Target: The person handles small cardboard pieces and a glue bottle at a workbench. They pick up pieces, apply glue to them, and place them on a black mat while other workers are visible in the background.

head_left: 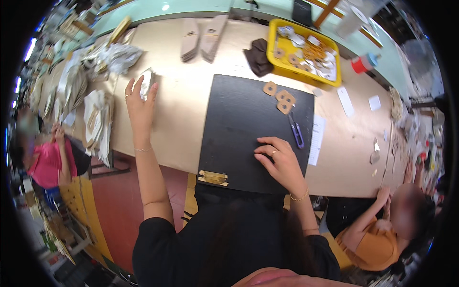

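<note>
- A small pale bundle lay on the table, left of the black mat and about level with its far edge.
- The left hand was at that bundle, fingers and thumb spread; whether they grasped it or merely hovered, I could not tell.
- The right hand was over the mat's nearer right part, fingers loosely bent and released, nothing visible in them.
- Tan pieces with holes lay at the mat's far right corner, purple-handled snips just nearer, along its right side.
- A printed paper slip lay just beside the mat's right edge.
- Beyond the mat's far edge were a dark brown cloth and a filled yellow basket.
</note>
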{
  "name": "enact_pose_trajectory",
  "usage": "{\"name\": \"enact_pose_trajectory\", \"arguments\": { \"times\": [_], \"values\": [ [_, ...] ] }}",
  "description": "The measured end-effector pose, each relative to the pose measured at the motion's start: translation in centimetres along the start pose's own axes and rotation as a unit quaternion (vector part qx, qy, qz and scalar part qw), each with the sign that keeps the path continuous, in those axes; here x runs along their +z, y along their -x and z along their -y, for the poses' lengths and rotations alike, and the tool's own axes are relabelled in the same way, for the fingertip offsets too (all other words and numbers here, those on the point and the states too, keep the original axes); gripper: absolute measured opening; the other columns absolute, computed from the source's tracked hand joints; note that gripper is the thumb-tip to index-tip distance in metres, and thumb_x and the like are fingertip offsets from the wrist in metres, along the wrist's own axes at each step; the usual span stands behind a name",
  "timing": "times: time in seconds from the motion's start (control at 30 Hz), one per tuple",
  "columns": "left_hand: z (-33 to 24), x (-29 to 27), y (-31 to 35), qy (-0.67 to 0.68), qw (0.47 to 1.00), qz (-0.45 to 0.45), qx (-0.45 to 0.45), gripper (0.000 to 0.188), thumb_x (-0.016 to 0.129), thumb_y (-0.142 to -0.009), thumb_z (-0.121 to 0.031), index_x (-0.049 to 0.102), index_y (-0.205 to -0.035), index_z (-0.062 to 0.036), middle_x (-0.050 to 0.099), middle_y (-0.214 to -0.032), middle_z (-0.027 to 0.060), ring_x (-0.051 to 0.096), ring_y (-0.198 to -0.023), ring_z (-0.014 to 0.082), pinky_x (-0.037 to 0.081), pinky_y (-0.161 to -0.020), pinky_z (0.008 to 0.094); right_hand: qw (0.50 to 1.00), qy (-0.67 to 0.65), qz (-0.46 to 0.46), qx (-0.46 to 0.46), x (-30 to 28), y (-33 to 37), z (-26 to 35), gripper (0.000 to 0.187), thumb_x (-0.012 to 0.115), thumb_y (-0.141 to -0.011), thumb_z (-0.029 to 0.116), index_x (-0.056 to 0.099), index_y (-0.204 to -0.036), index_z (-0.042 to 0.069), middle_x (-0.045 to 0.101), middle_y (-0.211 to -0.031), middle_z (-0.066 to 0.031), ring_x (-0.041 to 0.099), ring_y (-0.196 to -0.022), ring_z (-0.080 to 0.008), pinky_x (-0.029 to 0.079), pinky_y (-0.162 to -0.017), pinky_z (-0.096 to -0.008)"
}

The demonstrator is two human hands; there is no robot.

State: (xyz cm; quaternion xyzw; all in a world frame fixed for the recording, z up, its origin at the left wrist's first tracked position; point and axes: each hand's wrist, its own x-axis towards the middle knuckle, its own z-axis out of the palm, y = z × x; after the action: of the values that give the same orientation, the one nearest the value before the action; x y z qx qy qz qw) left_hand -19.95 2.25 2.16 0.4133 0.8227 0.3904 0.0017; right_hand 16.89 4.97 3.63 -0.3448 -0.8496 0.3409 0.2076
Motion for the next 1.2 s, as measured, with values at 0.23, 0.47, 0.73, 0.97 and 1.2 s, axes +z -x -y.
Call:
{"name": "enact_pose_trajectory", "arguments": {
  "times": [0.23,0.47,0.73,0.97,1.2],
  "values": [
    [-9.6,6.4,2.6,0.112,0.965,0.19,0.142,0.043,0.069,-0.082,-0.025,0.059,-0.118,-0.003,0.042,-0.134,0.0207,0.047,-0.117,0.033,0.042,-0.095,0.0386,0.999,0.016,-0.043,0.016,-0.6,0.8,-0.8,0.011,0.066,-0.081,0.016,0.065,-0.085,0.005,0.062,-0.102,-0.0057,0.058,-0.096,-0.0236,0.042,-0.084,-0.0358],
    [-15.7,12.4,4.6,0.142,0.899,0.308,0.276,0.04,0.066,-0.082,-0.02,0.059,-0.117,-0.0029,0.043,-0.133,0.0193,0.048,-0.118,0.0339,0.041,-0.096,0.0392,0.978,0.061,-0.178,0.095,-3.8,1.7,-4.3,0.009,0.066,-0.08,0.009,0.066,-0.086,0.002,0.063,-0.095,-0.0085,0.06,-0.089,-0.0248,0.046,-0.079,-0.0322],
    [-19.6,19.9,-1.7,-0.017,0.892,0.266,0.366,0.03,0.064,-0.081,-0.014,0.065,-0.11,-0.0074,0.056,-0.117,0.0132,0.053,-0.107,0.0311,0.042,-0.093,0.0395,0.966,0.045,-0.231,0.106,-6.2,1.9,-7.0,0.008,0.066,-0.079,0.008,0.065,-0.085,0.002,0.063,-0.09,-0.0093,0.06,-0.086,-0.0253,0.046,-0.078,-0.0331],
    [-21.6,25.4,-6.2,-0.11,0.861,0.303,0.393,0.035,0.069,-0.074,-0.021,0.067,-0.108,-0.0143,0.055,-0.115,0.013,0.049,-0.11,0.0311,0.042,-0.092,0.0416,0.972,0.013,-0.198,0.127,-7.1,1.5,-8.1,0.009,0.064,-0.082,0.007,0.065,-0.087,0.0,0.063,-0.091,-0.01,0.061,-0.086,-0.0245,0.048,-0.077,-0.031],
    [-24.3,28.7,-4.6,-0.174,0.845,0.338,0.377,0.036,0.074,-0.071,-0.03,0.067,-0.1,-0.0095,0.056,-0.115,0.0154,0.051,-0.108,0.0316,0.041,-0.095,0.0386,0.975,-0.003,-0.19,0.117,-7.3,0.5,-9.4,0.007,0.065,-0.081,0.009,0.065,-0.084,0.002,0.064,-0.088,-0.0074,0.061,-0.083,-0.0238,0.046,-0.075,-0.0322]
  ]
}}
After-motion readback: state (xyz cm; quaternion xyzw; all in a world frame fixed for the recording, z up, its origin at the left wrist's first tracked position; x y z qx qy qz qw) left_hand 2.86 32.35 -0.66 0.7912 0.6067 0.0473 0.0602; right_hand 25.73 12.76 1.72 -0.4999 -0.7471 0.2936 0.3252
